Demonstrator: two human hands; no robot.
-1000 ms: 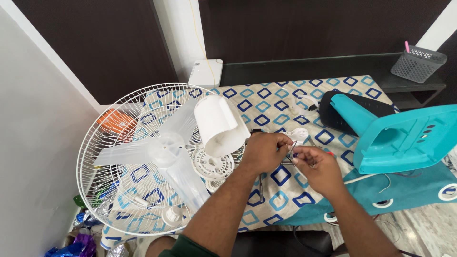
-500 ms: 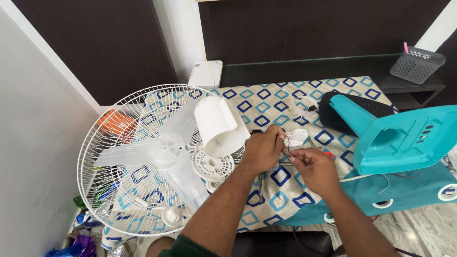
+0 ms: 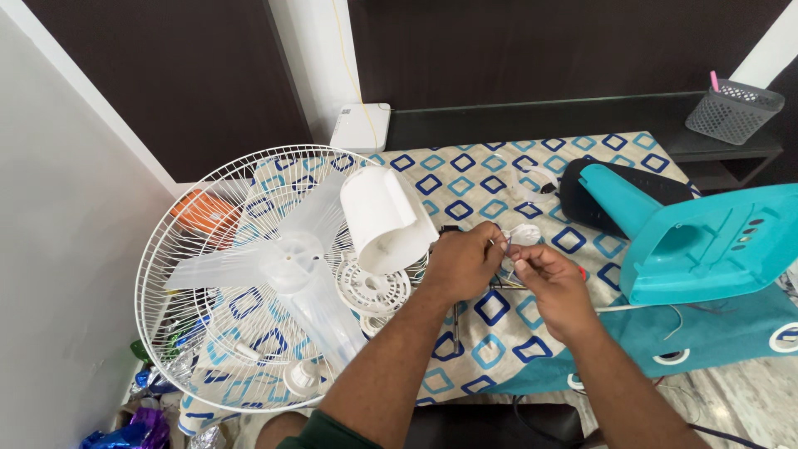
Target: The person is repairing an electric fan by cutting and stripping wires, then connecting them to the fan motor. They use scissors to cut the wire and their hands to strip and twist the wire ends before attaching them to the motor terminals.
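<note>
We work over a table covered by a blue-diamond patterned cloth (image 3: pixel 499 187), set against a dark wall, with a white fan grille (image 3: pixel 241 274) lying at its left and a teal plastic housing (image 3: pixel 706 241) at its right. Our left hand (image 3: pixel 461 264) and right hand (image 3: pixel 553 287) meet mid-table, fingers pressed together, pinching thin wires beside a small white part (image 3: pixel 525 234).

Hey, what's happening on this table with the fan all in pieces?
A person is working with both hands over a patterned cloth. The left hand and right hand pinch thin wires and a small white part between them. Beside them lie a white fan guard with blades, a white motor cover and a teal fan base.
</note>
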